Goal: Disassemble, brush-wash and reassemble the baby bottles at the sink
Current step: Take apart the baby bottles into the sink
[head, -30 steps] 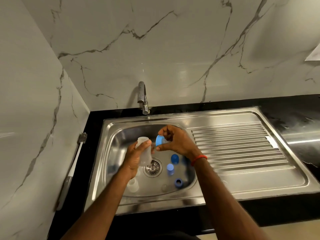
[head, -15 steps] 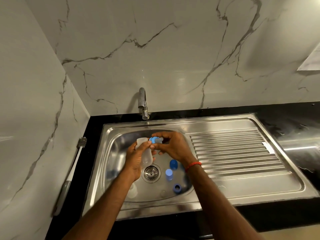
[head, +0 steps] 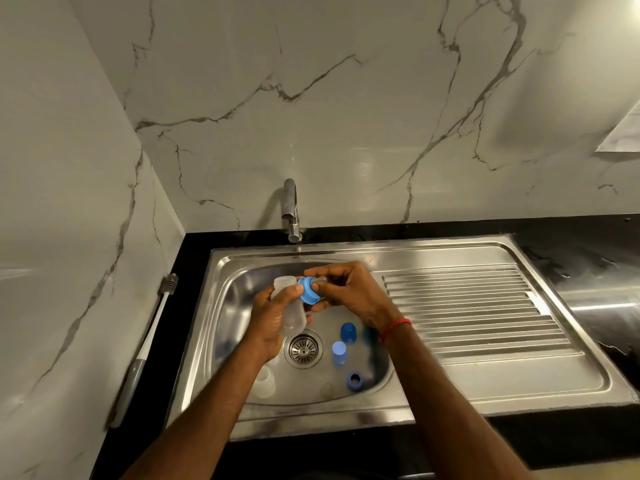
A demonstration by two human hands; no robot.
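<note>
Both forearms reach in from the near edge of the surface (head: 585,249) and meet above the rear half of the sink (head: 398,250) basin.

Left hand (head: 268,320): palm turned inward, fingers and thumb wrapped round the clear bottle (head: 293,315). The bottle is held off the basin floor, tilted, with its open end toward the rear left.

Right hand (head: 353,292): wrist bent, back of hand upward, a red band (head: 395,328) on the wrist. Its fingertips pinch the blue collar (head: 308,293), which has a clear teat seated in it. The collar is beside the bottle's upper end, touching the left thumb; whether it touches the bottle cannot be told.

Basin floor: a dark blue cap (head: 348,332) and a pale blue piece (head: 338,353) lie right of the drain (head: 303,349). A blue ring (head: 354,380) is at the near right. A second clear bottle (head: 265,380) is at the near left.

A bottle brush (head: 148,341) lies along the surface's left edge, against the wall.
</note>
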